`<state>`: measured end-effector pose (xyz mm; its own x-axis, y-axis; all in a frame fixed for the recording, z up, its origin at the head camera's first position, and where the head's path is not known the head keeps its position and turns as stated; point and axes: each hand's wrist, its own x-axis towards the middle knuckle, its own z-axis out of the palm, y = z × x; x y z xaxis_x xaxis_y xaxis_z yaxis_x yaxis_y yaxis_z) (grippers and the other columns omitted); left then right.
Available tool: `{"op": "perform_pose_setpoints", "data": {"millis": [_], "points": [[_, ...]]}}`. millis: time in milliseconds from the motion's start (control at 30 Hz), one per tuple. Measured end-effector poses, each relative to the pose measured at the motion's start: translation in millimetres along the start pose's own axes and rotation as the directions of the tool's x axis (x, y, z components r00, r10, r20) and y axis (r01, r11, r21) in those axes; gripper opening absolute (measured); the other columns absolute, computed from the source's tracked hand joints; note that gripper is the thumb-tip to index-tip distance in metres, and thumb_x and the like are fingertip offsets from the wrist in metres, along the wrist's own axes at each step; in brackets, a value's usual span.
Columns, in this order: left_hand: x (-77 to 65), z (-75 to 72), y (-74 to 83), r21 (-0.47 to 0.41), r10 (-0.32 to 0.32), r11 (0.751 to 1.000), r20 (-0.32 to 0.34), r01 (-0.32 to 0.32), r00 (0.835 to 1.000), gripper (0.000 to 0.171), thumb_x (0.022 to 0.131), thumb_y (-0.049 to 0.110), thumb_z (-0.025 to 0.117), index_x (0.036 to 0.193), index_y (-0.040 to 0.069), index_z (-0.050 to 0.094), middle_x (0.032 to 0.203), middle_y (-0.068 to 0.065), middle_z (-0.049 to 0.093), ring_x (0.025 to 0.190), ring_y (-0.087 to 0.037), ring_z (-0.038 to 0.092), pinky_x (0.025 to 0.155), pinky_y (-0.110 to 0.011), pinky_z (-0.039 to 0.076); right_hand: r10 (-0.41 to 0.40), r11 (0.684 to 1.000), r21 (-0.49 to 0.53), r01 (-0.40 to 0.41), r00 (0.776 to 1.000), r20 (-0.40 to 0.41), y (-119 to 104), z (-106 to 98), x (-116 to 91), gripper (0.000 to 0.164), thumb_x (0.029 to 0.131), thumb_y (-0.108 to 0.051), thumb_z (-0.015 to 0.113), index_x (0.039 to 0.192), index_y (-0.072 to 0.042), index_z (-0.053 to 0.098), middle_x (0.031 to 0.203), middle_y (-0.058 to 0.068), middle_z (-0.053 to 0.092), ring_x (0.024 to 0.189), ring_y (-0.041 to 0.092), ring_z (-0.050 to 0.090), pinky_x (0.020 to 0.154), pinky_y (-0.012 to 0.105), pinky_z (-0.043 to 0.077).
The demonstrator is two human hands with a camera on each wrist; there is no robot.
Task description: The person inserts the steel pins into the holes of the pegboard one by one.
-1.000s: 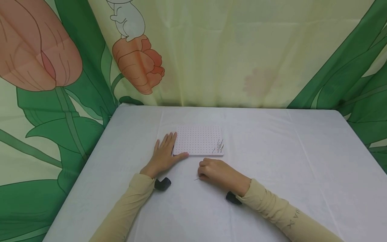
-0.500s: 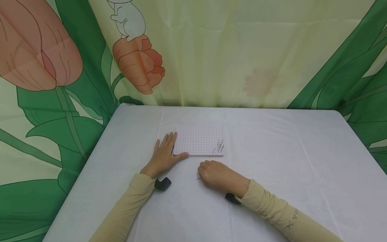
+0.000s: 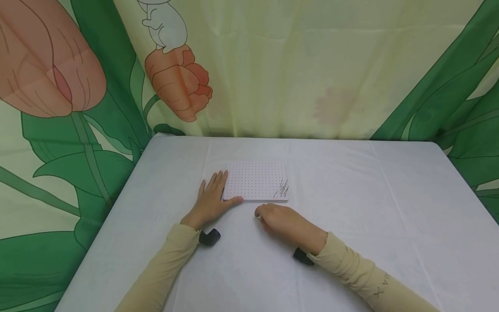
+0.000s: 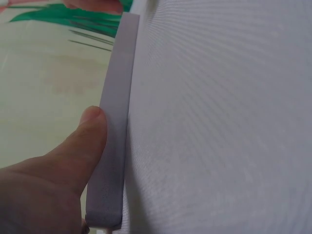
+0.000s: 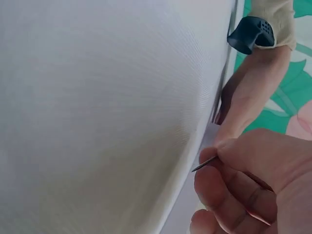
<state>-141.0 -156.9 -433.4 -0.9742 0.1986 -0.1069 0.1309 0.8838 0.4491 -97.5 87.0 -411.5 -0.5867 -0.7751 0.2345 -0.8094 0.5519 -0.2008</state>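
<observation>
A white pegboard with rows of small holes lies flat on the table. Several thin dark metal pins stand at a slant in its front right corner. My left hand rests against the board's left side with straight fingers, its thumb along the front edge. Just in front of the board is my right hand, apart from it. Between thumb and forefinger it pinches a thin metal pin, whose pointed tip shows in the right wrist view; the other fingers are curled.
A white cloth covers the table. Black wrist cameras sit under both cuffs. Behind the table hangs a printed curtain with flowers and leaves.
The right hand first drew slightly back from the board, then rose and turned. The pin that stuck out at its left no longer shows there. The left hand and board stayed still.
</observation>
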Motion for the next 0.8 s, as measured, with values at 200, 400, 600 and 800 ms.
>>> {"op": "perform_pose_setpoints", "data": {"millis": [200,400,600,800], "points": [[0.7,-0.5,0.6,0.005,-0.003,1.0,-0.001,0.003,1.0,0.105,0.088,0.066,0.059,0.16,0.009,0.009,0.167,-0.012,0.01,0.155,-0.029,0.004,0.122,-0.057,-0.003,-0.007,0.999,0.047,0.01,0.998,-0.066,4,-3,-6,0.009,0.087,-0.005,0.074,0.094,-0.01,0.072,0.089,-0.002,0.066,0.082,0.01,0.066,0.072,0.023,0.055],[0.9,0.0,-0.1,0.005,-0.001,1.0,-0.002,0.001,1.0,0.105,0.088,0.066,0.059,0.16,0.009,0.01,0.167,-0.012,0.01,0.155,-0.029,0.004,0.122,-0.057,-0.003,0.081,0.979,0.196,-0.054,0.988,-0.131,8,-9,-11,0.009,0.085,-0.005,0.076,0.091,-0.012,0.075,0.086,-0.007,0.068,0.078,0.004,0.064,0.071,0.02,0.054],[0.6,0.1,0.1,0.007,-0.005,1.0,0.003,0.005,1.0,0.105,0.088,0.066,0.059,0.16,0.009,0.009,0.167,-0.012,0.01,0.155,-0.029,0.004,0.122,-0.057,-0.003,0.185,0.958,0.252,-0.134,0.964,-0.189,13,-14,-13,0.009,0.084,-0.004,0.076,0.09,-0.011,0.076,0.083,-0.005,0.071,0.074,0.003,0.065,0.068,0.019,0.054],[0.4,-0.1,-0.1,0.002,0.001,1.0,-0.002,-0.001,1.0,0.105,0.088,0.066,0.059,0.16,0.009,0.009,0.167,-0.012,0.01,0.155,-0.029,0.004,0.122,-0.057,-0.004,0.265,0.941,0.277,-0.193,0.931,-0.25,18,-17,-17,0.01,0.082,-0.004,0.078,0.091,-0.009,0.078,0.085,-0.004,0.075,0.076,0.005,0.068,0.071,0.023,0.057]]}}
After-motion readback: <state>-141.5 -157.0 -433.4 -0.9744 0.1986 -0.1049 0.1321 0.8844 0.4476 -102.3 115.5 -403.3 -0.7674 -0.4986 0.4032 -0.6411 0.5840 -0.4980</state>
